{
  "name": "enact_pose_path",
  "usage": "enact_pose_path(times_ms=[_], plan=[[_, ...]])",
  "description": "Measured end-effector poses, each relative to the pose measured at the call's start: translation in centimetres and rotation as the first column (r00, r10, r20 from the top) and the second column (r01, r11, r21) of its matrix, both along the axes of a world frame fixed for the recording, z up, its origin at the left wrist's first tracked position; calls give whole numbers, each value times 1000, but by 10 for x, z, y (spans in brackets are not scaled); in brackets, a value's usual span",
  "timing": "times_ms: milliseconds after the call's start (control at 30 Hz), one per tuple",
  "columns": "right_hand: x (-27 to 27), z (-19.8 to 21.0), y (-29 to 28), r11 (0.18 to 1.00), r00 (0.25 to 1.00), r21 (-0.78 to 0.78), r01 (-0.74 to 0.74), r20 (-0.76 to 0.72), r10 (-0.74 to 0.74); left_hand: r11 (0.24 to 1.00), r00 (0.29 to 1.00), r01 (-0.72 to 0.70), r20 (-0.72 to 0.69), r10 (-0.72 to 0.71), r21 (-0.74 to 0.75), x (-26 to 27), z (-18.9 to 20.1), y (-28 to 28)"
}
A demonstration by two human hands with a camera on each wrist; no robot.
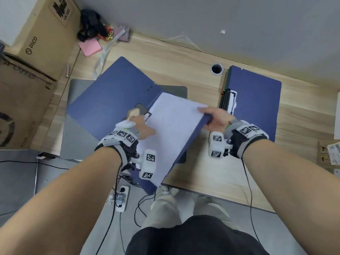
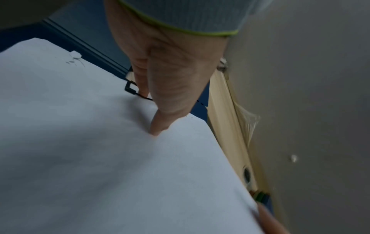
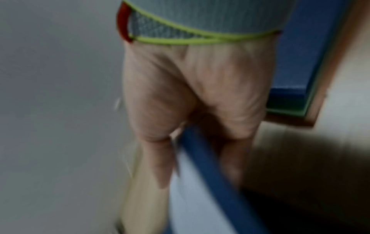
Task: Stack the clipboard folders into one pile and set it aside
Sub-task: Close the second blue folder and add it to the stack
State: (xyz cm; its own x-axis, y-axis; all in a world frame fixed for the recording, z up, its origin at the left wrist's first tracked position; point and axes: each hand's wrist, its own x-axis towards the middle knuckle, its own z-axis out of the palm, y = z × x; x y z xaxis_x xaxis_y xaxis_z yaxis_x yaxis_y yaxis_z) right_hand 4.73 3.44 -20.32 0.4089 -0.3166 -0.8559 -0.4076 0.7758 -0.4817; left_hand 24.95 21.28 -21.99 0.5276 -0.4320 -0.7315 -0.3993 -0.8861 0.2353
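A blue clipboard folder [image 1: 110, 100] lies open in the middle of the wooden desk [image 1: 211, 173], with white paper [image 1: 173, 122] on its right half. That half is tilted up off the desk at its right edge. My left hand [image 1: 140, 124] presses on the paper [image 2: 100, 142] with straight fingers beside the black clip [image 2: 131, 87]. My right hand [image 1: 215, 118] grips the folder's right edge [image 3: 210, 174], thumb on top and fingers underneath. A pile of closed folders [image 1: 257, 100], blue on top, lies at the right, just beyond my right hand.
Cardboard boxes [image 1: 36, 43] stand along the left. Pink sticky notes [image 1: 90, 46] and black clutter lie at the back left. A grey mat [image 1: 79, 126] lies under the open folder. A cable hole [image 1: 216, 68] sits near the wall. A small box [image 1: 329, 155] is at the far right.
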Motion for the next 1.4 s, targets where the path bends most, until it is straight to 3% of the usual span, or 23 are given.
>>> enact_pose_path(times_ms=[33,67,167,233,300,400,467,600,800,900,1033,1133,1233,1300,1400], plan=[[0,12,0,995,993,28,100,57,-101,997,998,-55,-44,53,-45,0,3,-3],[0,9,-3,994,986,27,105,128,-107,991,991,-103,-94,95,-83,-1,5,-7],[12,25,13,980,990,-145,-137,17,141,970,953,-199,-261,157,-142,-10,14,-22],[16,29,10,943,978,-261,-207,-74,194,959,945,-224,-278,170,-176,-14,15,-28],[10,36,-6,929,981,-316,-195,-87,176,954,973,-208,-143,179,-218,-10,14,-25],[-18,44,-46,907,972,-354,-227,-140,189,987,969,-127,201,145,-98,10,15,-6],[-42,49,-68,901,966,-368,-229,-196,166,982,943,-187,275,189,-33,27,12,8],[-77,49,-88,902,948,-348,-256,-273,163,977,954,-158,278,113,143,43,2,20],[-100,21,-89,911,896,-288,-296,-414,161,967,963,-250,114,244,44,53,-38,5],[-99,21,-85,921,912,-312,-233,-399,95,971,963,-236,123,238,-36,42,4,-15],[-90,34,-83,929,952,-338,-152,-303,45,957,983,-71,143,115,-283,19,66,-56],[-82,43,-83,920,972,-359,-158,-219,81,919,992,77,121,-33,-386,-6,103,-87],[-84,51,-85,916,980,-374,-147,-177,85,851,989,68,-78,-126,-520,-47,128,-120],[-89,52,-86,931,988,-357,-76,-150,24,828,964,150,-104,-243,-541,-73,126,-138],[-98,45,-87,976,992,-208,70,-90,-90,854,910,356,-67,-409,-380,-92,89,-147]])
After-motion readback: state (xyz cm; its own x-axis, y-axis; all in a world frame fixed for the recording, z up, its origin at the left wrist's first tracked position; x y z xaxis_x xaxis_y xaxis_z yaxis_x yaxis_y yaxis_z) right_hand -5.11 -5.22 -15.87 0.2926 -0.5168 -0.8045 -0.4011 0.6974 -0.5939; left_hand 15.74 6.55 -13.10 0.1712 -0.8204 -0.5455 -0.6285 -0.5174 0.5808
